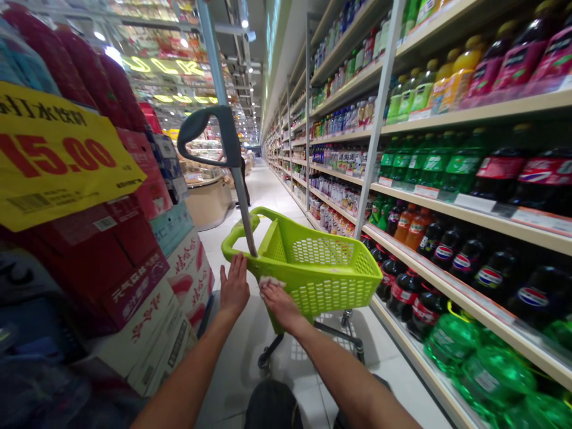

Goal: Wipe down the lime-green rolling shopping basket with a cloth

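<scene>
A lime-green plastic shopping basket (pixel 326 262) rides on a wheeled metal frame in a supermarket aisle. A grey pull handle (pixel 210 128) rises from its near rim on a slanted pole. My left hand (pixel 233 287) rests flat with fingers stretched out against the basket's near left corner, beside the pole's base. My right hand (pixel 277 301) presses a small white cloth or tissue (pixel 269 280) against the basket's near rim, fingers curled over it. The basket looks empty inside.
Shelves of soda and juice bottles (pixel 451 250) line the right side. Stacked red and white cartons (pixel 147 280) with a yellow price sign (pixel 53 158) stand on the left. The tiled aisle runs ahead; a person (pixel 243 179) stands far off by a counter.
</scene>
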A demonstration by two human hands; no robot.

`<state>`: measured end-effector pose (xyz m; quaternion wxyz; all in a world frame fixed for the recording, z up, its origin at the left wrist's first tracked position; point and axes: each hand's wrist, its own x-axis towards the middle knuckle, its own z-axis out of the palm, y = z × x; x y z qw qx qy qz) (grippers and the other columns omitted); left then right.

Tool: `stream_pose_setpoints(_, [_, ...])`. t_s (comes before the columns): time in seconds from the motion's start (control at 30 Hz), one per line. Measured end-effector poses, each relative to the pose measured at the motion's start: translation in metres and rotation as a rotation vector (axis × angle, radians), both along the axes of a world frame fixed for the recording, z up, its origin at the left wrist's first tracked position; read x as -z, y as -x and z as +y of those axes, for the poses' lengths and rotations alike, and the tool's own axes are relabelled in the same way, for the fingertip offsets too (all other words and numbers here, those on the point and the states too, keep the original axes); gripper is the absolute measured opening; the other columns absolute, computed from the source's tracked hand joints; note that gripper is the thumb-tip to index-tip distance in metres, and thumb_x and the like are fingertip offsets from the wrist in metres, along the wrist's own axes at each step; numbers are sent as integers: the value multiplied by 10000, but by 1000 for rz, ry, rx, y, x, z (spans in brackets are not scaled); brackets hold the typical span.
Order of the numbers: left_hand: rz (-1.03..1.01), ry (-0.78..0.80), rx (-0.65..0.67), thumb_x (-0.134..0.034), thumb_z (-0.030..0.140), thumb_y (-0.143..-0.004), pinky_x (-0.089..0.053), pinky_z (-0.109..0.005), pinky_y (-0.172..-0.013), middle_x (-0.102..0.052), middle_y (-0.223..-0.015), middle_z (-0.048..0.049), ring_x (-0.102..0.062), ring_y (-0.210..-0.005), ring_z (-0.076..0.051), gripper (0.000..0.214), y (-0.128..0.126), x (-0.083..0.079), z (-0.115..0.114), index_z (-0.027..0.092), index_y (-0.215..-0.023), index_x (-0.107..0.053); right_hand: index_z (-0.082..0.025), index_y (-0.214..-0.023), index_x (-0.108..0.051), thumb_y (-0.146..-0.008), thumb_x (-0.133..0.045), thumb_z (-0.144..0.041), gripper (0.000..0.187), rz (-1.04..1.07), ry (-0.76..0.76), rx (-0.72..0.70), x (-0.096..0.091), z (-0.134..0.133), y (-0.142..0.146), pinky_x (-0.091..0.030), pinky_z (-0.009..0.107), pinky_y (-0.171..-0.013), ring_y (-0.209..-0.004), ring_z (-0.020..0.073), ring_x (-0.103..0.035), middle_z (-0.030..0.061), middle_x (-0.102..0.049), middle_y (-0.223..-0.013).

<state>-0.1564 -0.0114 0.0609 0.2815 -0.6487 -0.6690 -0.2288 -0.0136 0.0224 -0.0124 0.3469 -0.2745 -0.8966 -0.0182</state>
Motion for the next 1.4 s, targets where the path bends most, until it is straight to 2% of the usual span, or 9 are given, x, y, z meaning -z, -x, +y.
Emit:
stream_pose_setpoints(0.1, [-10, 1, 9, -315, 20, -687, -103, -460, -1074, -272, -1403, -126, -185, -1314, -199, 680, -6, 6, -5, 89, -1354, -201, -169, -1079, -586, -851, -441, -142, 272, 17, -22, -2, 7, -3, -23, -375, 358, -1002, -1185, 173, -434, 79, -604, -1125])
stream_pose_setpoints(0.27, [0, 3, 48, -334, 13, -678, -113, -457, -1074, -296, -1394, -123, -193, -1311, -200, 675, -22, 11, -6, 100, -1340, -236, -215, -1209, -484, -872, -377, -129, 363, 177, -102, 28, -26, 14, -30, -234, 401, -1086, -1300, 151, -231, 34, -487, -1275])
stream_pose_setpoints(0.47, [115, 89, 151, -297, 14, -719, -134, -456, -1069, -331, -1376, -113, -213, -1304, -200, 576, -41, 15, -4, 89, -1288, -346, -195, -1103, -568, -831, -448, -96, 313, 47, -13, 37, 20, 13, -61, -370, 364, -1005, -1212, 151, -398, 61, -592, -1147])
stream_pose_setpoints(0.67, [167, 171, 192, -296, 51, -746, -132, -451, -1075, -274, -1401, -99, -178, -1315, -202, 560, -73, 14, 8, 96, -1303, -340, -187, -1173, -520, -841, -388, -82, 372, 176, -30, 127, -3, 23, -95, -242, 419, -1075, -1299, 164, -238, 55, -481, -1280])
stream_pose_setpoints(0.83, [206, 239, 253, -299, 29, -721, -150, -437, -1072, -263, -1408, -76, -177, -1316, -184, 604, -99, 19, 14, 119, -1318, -318, -170, -1063, -599, -792, -452, -48, 331, 40, 65, 190, 26, 12, -129, -409, 392, -967, -1174, 199, -447, 95, -599, -1129])
stream_pose_setpoints(0.9, [212, 255, 261, -292, 21, -715, -146, -434, -1072, -268, -1406, -73, -174, -1316, -181, 613, -106, 21, 16, 127, -1318, -321, -179, -1095, -578, -793, -434, -43, 362, 36, 56, 184, 31, 11, -140, -398, 404, -974, -1205, 199, -410, 89, -568, -1178])
stream_pose_setpoints(1.03, [225, 289, 291, -291, 38, -731, -133, -451, -1071, -249, -1414, -79, -159, -1320, -188, 595, -122, 21, 23, 132, -1318, -321, -219, -1190, -501, -824, -362, -54, 424, 150, 3, 213, 19, 25, -156, -274, 419, -1062, -1291, 156, -256, 36, -467, -1295])
stream_pose_setpoints(1.23, [259, 391, 347, -307, 46, -730, -147, -455, -1066, -236, -1420, -85, -161, -1319, -198, 592, -146, 23, 29, 104, -1320, -302, -205, -1076, -594, -834, -376, -83, 348, 89, 100, 297, 48, 14, -182, -404, 357, -974, -1186, 158, -434, 65, -590, -1152])
stream_pose_setpoints(1.4, [273, 408, 374, -305, 54, -741, -144, -455, -1067, -241, -1419, -89, -167, -1318, -200, 582, -160, 28, 33, 109, -1320, -300, -243, -1164, -527, -852, -362, -106, 379, 195, -1, 267, 36, 18, -191, -301, 389, -1050, -1275, 139, -292, 23, -497, -1268])
